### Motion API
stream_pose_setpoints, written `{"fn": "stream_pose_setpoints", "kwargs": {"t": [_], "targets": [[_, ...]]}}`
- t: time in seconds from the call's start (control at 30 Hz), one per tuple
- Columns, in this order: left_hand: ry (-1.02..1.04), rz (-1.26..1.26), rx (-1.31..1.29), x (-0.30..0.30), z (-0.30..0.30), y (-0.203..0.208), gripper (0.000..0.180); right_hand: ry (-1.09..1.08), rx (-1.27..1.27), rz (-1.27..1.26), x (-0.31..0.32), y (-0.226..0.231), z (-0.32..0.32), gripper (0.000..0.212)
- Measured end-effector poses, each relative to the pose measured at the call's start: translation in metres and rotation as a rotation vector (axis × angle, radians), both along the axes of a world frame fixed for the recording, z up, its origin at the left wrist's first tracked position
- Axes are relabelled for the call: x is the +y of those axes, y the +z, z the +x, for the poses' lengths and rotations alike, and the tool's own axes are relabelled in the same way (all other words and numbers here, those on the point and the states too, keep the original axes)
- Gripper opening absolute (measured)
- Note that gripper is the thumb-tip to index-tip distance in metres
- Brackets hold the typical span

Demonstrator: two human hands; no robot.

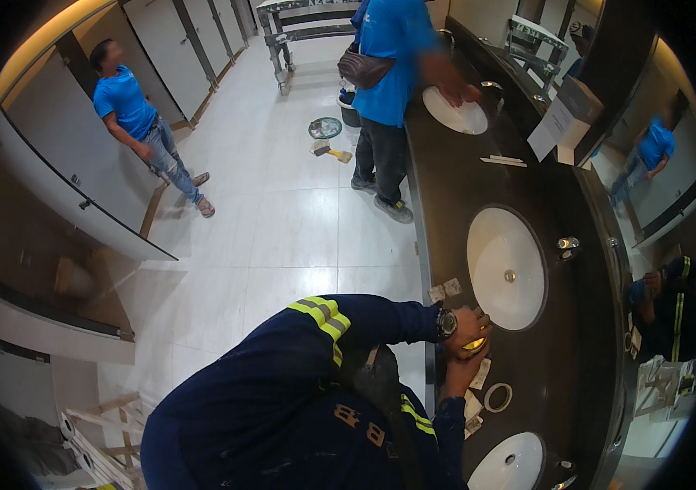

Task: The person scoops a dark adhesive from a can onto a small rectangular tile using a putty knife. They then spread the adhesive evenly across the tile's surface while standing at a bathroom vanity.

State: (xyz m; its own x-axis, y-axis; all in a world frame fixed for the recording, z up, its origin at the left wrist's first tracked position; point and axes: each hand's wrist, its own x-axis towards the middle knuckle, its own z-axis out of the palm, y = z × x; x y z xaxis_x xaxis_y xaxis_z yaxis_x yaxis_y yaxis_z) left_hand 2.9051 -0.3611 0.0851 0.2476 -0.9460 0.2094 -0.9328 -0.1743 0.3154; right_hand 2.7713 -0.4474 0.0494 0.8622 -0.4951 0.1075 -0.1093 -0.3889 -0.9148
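Both my hands meet at the front edge of a black counter (446, 204). My left hand (469, 325), with a wristwatch on its wrist, and my right hand (461, 371) close together around a small yellow object (473, 345), mostly hidden by the fingers. My sleeves are navy with yellow reflective stripes. Just past my hands lies an oval white sink (507, 268). A white tape ring (497, 398) and paper scraps (479, 374) lie on the counter beside my right hand.
A person in a blue shirt (389, 49) stands at the far sink (456, 110) with a hand on it. Another person (131, 106) leans on the stall doors at left. A round dish (325, 127) and a brush (330, 150) lie on the tiled floor. A mirror (658, 188) runs behind the counter.
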Motion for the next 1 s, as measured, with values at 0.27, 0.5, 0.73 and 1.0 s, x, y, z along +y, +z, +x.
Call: {"fn": "stream_pose_setpoints", "kwargs": {"t": [0.27, 0.5, 0.73, 1.0], "targets": [[0.016, 0.015, -0.029, -0.004, -0.001, -0.007, 0.079, 0.051, -0.022, 0.039, -0.007, 0.001, 0.001, 0.1], [-0.144, -0.026, 0.073, 0.013, 0.013, 0.015, 0.097, 0.085, 0.133, 0.104, -0.032, -0.033, -0.013, 0.102], [-0.13, -0.02, 0.048, 0.014, 0.017, 0.003, 0.092, -0.016, 0.037, -0.041, -0.008, -0.022, -0.005, 0.105], [-0.028, 0.026, 0.019, 0.005, 0.005, 0.009, 0.087, 0.016, 0.024, 0.015, -0.018, -0.025, 0.0, 0.1]]}}
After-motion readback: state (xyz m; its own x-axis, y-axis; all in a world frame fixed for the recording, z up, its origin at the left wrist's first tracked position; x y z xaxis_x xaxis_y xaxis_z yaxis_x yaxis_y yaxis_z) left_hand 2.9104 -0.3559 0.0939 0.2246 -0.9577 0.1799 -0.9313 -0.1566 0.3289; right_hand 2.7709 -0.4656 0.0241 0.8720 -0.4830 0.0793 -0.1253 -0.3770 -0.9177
